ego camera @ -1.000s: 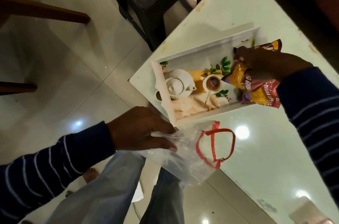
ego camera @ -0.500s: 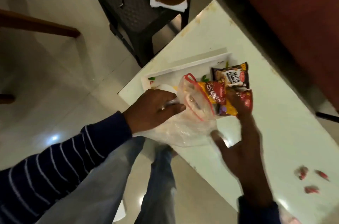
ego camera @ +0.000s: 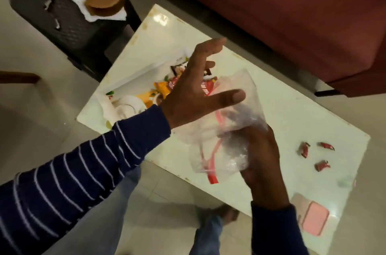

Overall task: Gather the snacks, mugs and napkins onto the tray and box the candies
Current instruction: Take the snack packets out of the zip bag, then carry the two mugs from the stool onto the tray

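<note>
The right hand point(ego camera: 261, 156) is gripping the clear zip bag point(ego camera: 225, 129) from below; the left hand point(ego camera: 196, 91) is hovering with fingers spread; three red candies point(ego camera: 321, 153) are lying near the tabletop's right edge.

The table point(ego camera: 277, 112) is bare along its far edge beside the sofa point(ego camera: 292, 14), and in a wide strip between the tray point(ego camera: 146, 70) and the three candies point(ego camera: 322, 165); a hand could pass there. The tray end is crowded with snack packets point(ego camera: 164, 87) and a teapot point(ego camera: 130, 104). Both hands hang above the table's middle: the left hand point(ego camera: 194, 96) spread wide, the right hand point(ego camera: 261, 156) gripping a clear bag point(ego camera: 227, 133), and together they block the way from the near edge to the tray. A pink box point(ego camera: 313, 221) sits at the near right corner, well apart from the candies. A dark chair point(ego camera: 69, 18) stands close off the far left corner.
</note>
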Demonstrator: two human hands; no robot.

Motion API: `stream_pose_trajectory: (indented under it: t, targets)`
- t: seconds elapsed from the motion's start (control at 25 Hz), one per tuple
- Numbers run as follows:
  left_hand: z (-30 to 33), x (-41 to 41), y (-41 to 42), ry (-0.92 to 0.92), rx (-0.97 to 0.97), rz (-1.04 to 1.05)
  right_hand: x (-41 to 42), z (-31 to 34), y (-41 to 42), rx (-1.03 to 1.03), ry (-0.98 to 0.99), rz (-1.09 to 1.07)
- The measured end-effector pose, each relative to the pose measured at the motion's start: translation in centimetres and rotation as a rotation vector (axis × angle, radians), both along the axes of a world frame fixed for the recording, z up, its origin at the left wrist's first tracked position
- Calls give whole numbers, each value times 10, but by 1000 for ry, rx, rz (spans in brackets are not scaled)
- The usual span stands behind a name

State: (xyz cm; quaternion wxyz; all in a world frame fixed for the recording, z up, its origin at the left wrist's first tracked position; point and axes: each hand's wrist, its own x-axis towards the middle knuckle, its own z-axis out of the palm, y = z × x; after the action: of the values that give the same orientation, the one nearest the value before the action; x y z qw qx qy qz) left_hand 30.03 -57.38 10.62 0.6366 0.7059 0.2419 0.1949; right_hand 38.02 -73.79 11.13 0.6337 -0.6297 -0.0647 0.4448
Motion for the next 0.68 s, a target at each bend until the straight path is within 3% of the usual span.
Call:
stream_pose_trajectory:
  t: [0.08,0.16,0.24,0.4,0.48,0.56,0.68]
  targets:
    - [-6,31,-70,-67,98,-256,35,3,-73,29,326,-80]
    - [-12,75,-160,-31,-20,-339,56,0,-149,-51,362,-79]
    - [-18,124,-249,74,-118,-160,80,-3,-217,-99,236,-260]
    - [-29,236,-399,212,-92,236,147,-2,-362,-211,-115,-539]
    - [-30,278,-472,252,-159,277,165,-7,-426,-261,-236,-512]
    - [-39,302,-543,380,-243,118,174,-20,-471,-248,-321,-485]
    - [-57,318,-609,454,-484,-492,219,-60,-529,-328,-423,-703]
